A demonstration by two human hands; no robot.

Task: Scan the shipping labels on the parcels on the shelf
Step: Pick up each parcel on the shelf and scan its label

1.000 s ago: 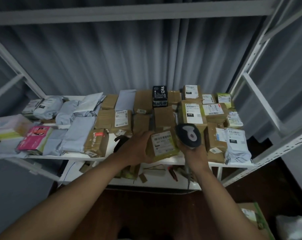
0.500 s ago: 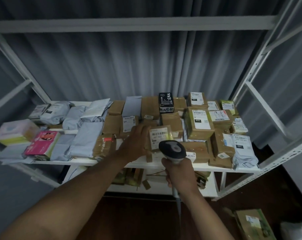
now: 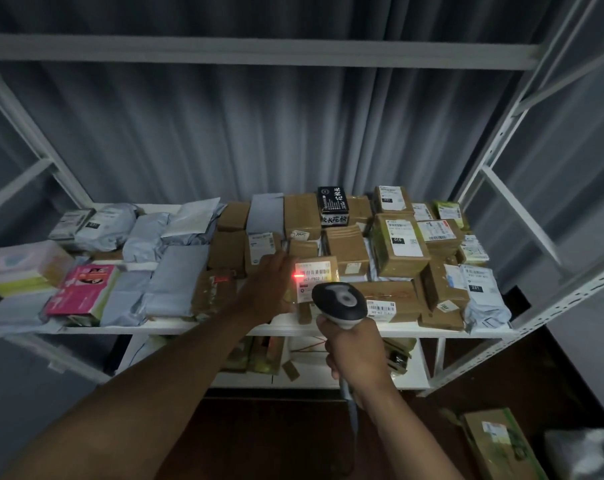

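A white metal shelf (image 3: 224, 329) carries many parcels: brown cardboard boxes in the middle and right, grey mailer bags on the left. My left hand (image 3: 271, 289) holds a small brown parcel (image 3: 317, 277) tilted up at the shelf's front, its white barcode label facing me. A red scan line glows on the label's left edge. My right hand (image 3: 354, 351) grips a grey handheld barcode scanner (image 3: 340, 301) just below and in front of that parcel, its head pointing at the label.
A black box with white characters (image 3: 333, 206) stands at the back. A pink box (image 3: 82, 289) and a pale tissue box (image 3: 23, 265) lie at the left. A lower shelf (image 3: 314, 379) holds small items. A green-brown box (image 3: 501, 441) sits on the floor at the right.
My left hand has pushed the small parcel back toward the shelf and propped it up. The scanner has dropped below it, and a red scan light now shows on the label.
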